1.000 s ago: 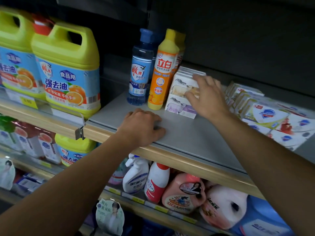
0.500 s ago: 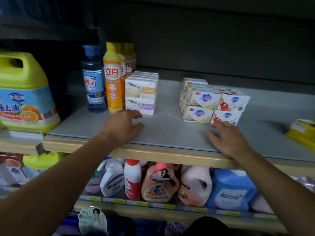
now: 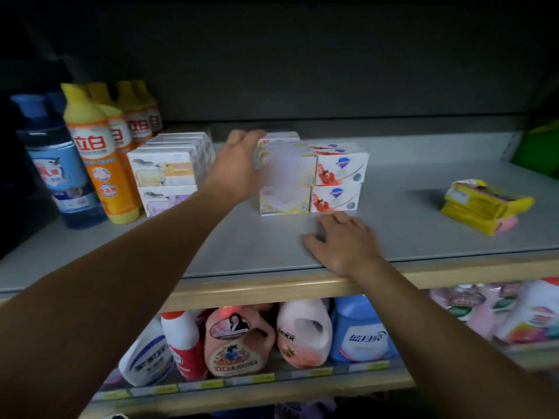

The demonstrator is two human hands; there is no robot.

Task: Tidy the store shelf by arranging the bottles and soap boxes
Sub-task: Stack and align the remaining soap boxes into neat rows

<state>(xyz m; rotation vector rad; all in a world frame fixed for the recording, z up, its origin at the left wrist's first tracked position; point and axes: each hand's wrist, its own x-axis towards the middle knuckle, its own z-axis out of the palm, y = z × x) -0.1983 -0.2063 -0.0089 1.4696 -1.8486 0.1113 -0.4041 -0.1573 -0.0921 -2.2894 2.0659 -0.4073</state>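
On the grey shelf (image 3: 408, 231) stand two stacks of soap boxes side by side: yellow-and-white boxes (image 3: 286, 182) and red-and-white boxes (image 3: 338, 179). My left hand (image 3: 239, 164) lies against the left side of the yellow-and-white stack, its fingers reaching to the top box's far corner; the fingertips are hidden. My right hand (image 3: 341, 240) rests on the shelf near the front edge, just in front of the red-and-white boxes, holding nothing. Left of these stands another stack of white soap boxes (image 3: 169, 173), then orange bottles (image 3: 99, 158) and a blue bottle (image 3: 60, 170).
Yellow soap packs (image 3: 484, 207) lie loose at the right of the shelf, with something green (image 3: 538, 146) behind them. The shelf below holds detergent jugs (image 3: 236, 343) and spray bottles (image 3: 148, 358). A dark back panel closes the shelf.
The view has shifted right. My left hand left the shelf's front edge and reached up to the yellow-and-white soap stack. My right hand stays on the shelf in front of the boxes.
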